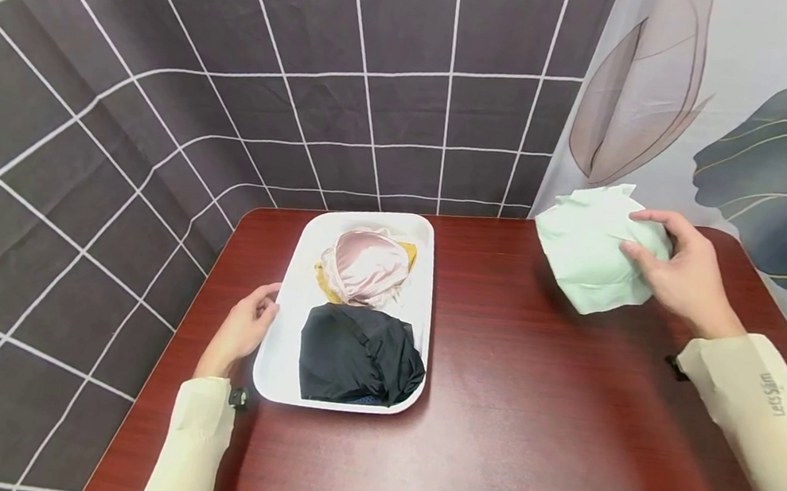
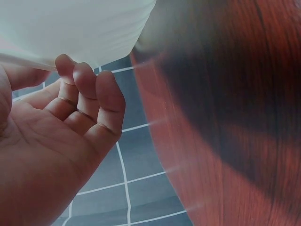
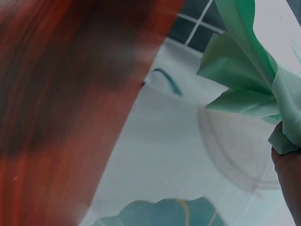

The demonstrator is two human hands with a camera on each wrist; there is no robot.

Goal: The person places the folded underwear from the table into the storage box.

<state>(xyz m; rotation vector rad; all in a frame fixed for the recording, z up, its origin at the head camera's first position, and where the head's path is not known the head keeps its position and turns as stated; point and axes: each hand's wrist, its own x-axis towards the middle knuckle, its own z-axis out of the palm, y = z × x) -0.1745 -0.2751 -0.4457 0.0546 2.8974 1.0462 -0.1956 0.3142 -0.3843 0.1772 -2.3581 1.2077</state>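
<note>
My left hand (image 1: 241, 329) grips the left rim of a white tray (image 1: 285, 346), its fingertips (image 2: 84, 77) curled at the edge in the left wrist view. In the tray, a pale pink lace-edged garment (image 1: 366, 263) lies over a mustard-yellow cloth (image 1: 327, 282) at the far end. A folded black garment (image 1: 353, 357) fills the near end, and a bit of blue shows beneath it. Over the right side of the table, my right hand (image 1: 686, 272) pinches a folded pale green cloth (image 1: 598, 247) between thumb and fingers. Loose corners of this cloth hang out in the right wrist view.
All this is on or over a dark red wooden table (image 1: 502, 449) with rounded far corners. Behind and to the left hangs a dark grey curtain (image 1: 408, 103) with a white grid. A pale leaf-patterned curtain (image 1: 755, 91) hangs at the right back.
</note>
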